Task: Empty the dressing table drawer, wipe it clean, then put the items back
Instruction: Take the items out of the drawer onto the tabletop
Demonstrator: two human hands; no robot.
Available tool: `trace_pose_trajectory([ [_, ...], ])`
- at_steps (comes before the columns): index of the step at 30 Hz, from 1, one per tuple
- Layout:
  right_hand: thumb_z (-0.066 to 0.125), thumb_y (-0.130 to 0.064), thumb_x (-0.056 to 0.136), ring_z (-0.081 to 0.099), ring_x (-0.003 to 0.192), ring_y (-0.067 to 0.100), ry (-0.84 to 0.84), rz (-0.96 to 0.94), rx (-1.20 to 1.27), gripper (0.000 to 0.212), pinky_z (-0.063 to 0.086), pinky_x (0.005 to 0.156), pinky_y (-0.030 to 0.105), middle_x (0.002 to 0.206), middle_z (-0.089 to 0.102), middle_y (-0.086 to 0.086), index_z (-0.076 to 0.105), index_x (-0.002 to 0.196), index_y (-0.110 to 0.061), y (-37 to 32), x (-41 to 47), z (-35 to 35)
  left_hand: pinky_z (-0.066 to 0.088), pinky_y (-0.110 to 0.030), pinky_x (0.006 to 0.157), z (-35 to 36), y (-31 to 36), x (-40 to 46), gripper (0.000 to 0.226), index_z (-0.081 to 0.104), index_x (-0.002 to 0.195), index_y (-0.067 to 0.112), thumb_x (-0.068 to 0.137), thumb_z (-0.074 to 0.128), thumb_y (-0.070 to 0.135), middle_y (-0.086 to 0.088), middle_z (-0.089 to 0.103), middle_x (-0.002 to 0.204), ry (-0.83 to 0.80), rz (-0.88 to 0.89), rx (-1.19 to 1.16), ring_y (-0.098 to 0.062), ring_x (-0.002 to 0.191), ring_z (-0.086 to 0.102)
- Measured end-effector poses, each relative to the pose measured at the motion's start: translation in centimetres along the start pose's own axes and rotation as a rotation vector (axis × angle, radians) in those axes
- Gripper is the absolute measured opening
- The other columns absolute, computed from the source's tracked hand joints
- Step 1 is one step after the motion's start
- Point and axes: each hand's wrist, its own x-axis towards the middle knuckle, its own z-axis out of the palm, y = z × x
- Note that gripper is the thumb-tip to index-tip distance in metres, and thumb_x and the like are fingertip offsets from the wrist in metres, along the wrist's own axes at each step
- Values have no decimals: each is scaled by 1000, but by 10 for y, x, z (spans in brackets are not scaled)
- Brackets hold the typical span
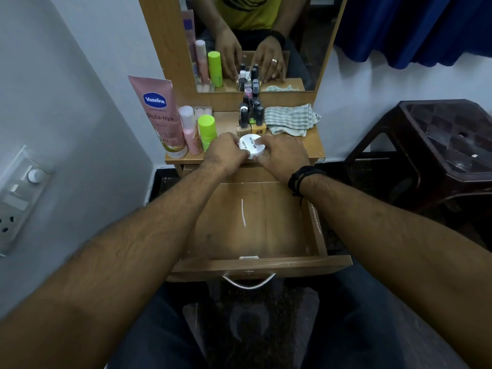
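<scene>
Against a pale wall, small wooden dressing table with mirror above; blue curtain at upper right, dark plastic stool to the right, switch panel on left wall. Drawer pulled fully out below tabletop front edge, wood bottom bare with a glare streak, metal handle on its front.

Tabletop: pink Vaseline tube upright at left edge, pink bottle and green bottle just beside it, cluster of nail polish bottles at centre back, checked cloth crumpled at right back corner.

White round container marked "nail polish" sits at tabletop front edge, centre, between both hands, in front of the nail polish bottles. Can't tell if it rests on the top or is lifted.

Left hand curled round container's left side, fingers closing over the rim. Right hand grips the right side, thumb and fingertips on the lid edge; black band on that wrist. Both sets of fingers narrow, wrapped to the container. Both forearms reach over the open drawer.
</scene>
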Motion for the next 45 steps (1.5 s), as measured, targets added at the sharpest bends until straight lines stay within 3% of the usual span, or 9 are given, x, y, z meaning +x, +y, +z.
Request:
trace_pose_trajectory([
  [6, 62, -53, 89, 59, 113, 27, -7, 9, 33, 51, 37, 97, 42, 117, 69, 4, 59, 131, -26, 0, -2, -3, 54, -38, 90, 0, 0, 0, 37, 64, 121, 9, 87, 74, 20, -10, 71, 112, 18, 21, 74, -27, 104, 67],
  [10, 60, -48, 88, 62, 110, 24, 7, 1, 47, 46, 41, 98, 42, 118, 69, 1, 58, 129, -26, 4, -8, -7, 48, -35, 93, 1, 7, -8, 37, 60, 128, 11, 92, 66, 21, -10, 63, 124, 93, 171, 197, -28, 111, 61],
  [18, 52, -36, 91, 59, 112, 29, 66, 89, -105, 37, 37, 99, 42, 123, 65, 4, 61, 125, -24, 45, -6, -32, 50, -45, 93, 25, 53, -8, 27, 58, 124, 19, 97, 54, 23, -5, 56, 127, 46, 342, 322, -29, 114, 58],
  [25, 50, -45, 89, 40, 138, 29, -146, 112, -101, 58, 38, 109, 53, 154, 41, -1, 41, 145, -32, 76, 32, -26, 50, -46, 99, 56, 91, 12, 47, 49, 143, 8, 97, 56, 10, -12, 44, 141, -157, 286, 557, -34, 124, 55],
  [29, 46, -45, 93, 23, 148, 26, -239, 100, -128, 60, 32, 112, 59, 162, 27, -4, 29, 151, -36, 84, 50, -20, 53, -52, 97, 69, 93, 21, 55, 43, 147, 6, 94, 59, 6, -14, 40, 141, -176, 253, 606, -37, 122, 56],
  [32, 44, -45, 96, 26, 146, 27, -270, 81, -156, 49, 34, 109, 61, 157, 35, -5, 38, 145, -39, 87, 54, -21, 53, -56, 95, 75, 92, 23, 58, 41, 148, 5, 93, 61, 5, -14, 40, 139, -168, 254, 616, -37, 121, 56],
  [36, 41, -35, 98, 45, 128, 30, -167, 58, -169, 33, 42, 99, 60, 135, 55, -1, 54, 128, -32, 86, 38, -24, 54, -60, 90, 74, 97, 16, 53, 45, 143, 8, 93, 62, 6, -11, 40, 136, -141, 231, 648, -38, 119, 57],
  [41, 41, -26, 95, 53, 105, 33, -35, -4, -187, 26, 49, 84, 49, 112, 64, 3, 58, 114, -24, 92, 0, -23, 52, -58, 82, 72, 104, -5, 47, 44, 140, 11, 96, 61, 16, -7, 50, 133, -96, 232, 759, -35, 121, 56],
  [45, 45, -32, 96, 55, 102, 34, 14, -70, -158, 28, 45, 84, 44, 111, 67, 6, 62, 114, -20, 94, -30, -30, 53, -55, 84, 67, 102, -20, 33, 57, 132, 14, 100, 57, 19, -8, 56, 125, -93, 328, 839, -35, 114, 58],
])
